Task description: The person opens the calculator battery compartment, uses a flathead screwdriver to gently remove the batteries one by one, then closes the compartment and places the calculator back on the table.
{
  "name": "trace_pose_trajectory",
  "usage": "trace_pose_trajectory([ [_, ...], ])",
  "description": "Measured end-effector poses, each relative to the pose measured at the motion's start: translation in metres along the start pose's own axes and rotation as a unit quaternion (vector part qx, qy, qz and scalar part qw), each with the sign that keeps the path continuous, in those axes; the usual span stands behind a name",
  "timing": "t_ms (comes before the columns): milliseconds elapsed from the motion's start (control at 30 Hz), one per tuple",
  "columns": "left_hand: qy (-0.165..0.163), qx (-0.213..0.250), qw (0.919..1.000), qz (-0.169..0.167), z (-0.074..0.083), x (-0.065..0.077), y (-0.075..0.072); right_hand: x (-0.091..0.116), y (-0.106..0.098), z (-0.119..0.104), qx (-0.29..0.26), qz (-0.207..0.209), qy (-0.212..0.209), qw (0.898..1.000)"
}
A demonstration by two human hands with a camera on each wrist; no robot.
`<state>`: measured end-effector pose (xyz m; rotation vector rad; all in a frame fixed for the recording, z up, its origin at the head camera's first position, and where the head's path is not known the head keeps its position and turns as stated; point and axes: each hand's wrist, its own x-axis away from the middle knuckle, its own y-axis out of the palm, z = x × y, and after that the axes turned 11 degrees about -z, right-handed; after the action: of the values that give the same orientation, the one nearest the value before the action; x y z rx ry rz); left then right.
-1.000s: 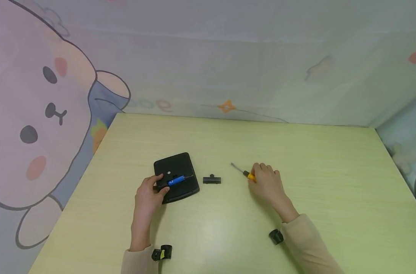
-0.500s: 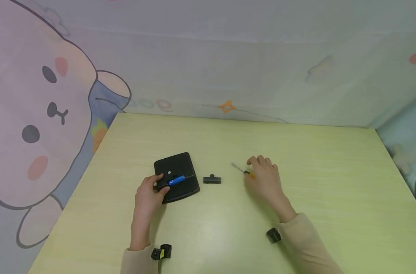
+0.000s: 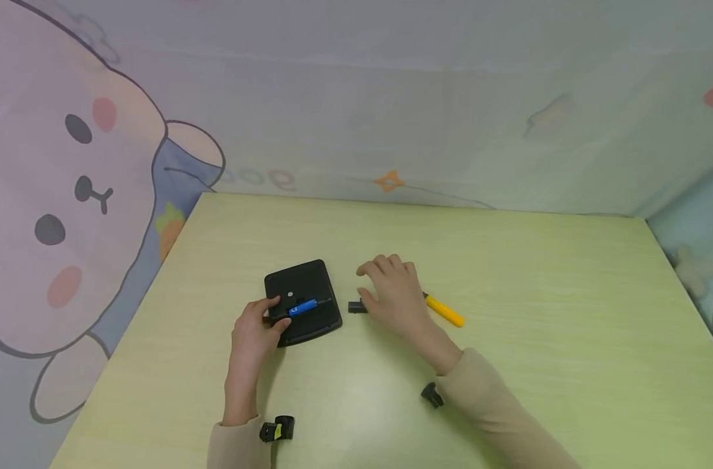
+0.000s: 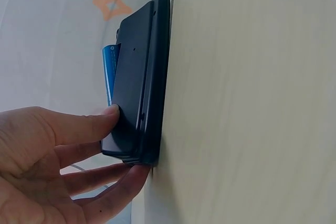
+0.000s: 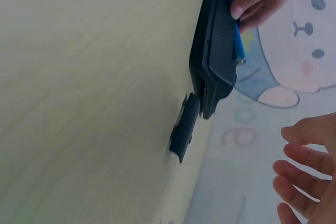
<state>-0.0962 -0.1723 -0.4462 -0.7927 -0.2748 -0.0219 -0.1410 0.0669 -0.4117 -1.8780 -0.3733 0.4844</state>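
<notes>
My left hand [image 3: 255,329] grips the left edge of a flat black device [image 3: 302,277], thumb on top and fingers at its side. A blue battery [image 3: 302,308] lies in the slot on its upper face and stands proud in the left wrist view. My right hand [image 3: 396,301], fingers spread and slightly bent, hovers over a small black battery cover [image 3: 355,307], partly hidden beneath it. In the right wrist view the cover [image 5: 184,129] lies on the table apart from those fingers. A screwdriver with a yellow handle [image 3: 444,311] lies just right of that hand, its shaft hidden.
The pale wooden table [image 3: 538,273] reaches back to a printed cloth [image 3: 421,117] hanging behind it. Black wrist cameras, the left one [image 3: 277,430] and the right one [image 3: 432,395], sit at the sleeves just above the tabletop.
My right hand has let go of the screwdriver, leaving it on the table, and has moved left over the battery cover. The left hand and the device have stayed in place.
</notes>
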Motion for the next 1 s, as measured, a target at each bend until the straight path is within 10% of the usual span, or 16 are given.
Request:
trace_pose_trajectory([
  [567, 0.007, -0.002, 1.0000, 0.005, -0.002, -0.005, 0.001, -0.035, 0.040, -0.034, -0.015, -0.072, -0.139, 0.988],
  [1000, 0.009, 0.008, 0.9999, 0.006, 0.001, -0.008, 0.003, -0.045, 0.058, -0.041, 0.106, -0.091, -0.163, 0.977],
])
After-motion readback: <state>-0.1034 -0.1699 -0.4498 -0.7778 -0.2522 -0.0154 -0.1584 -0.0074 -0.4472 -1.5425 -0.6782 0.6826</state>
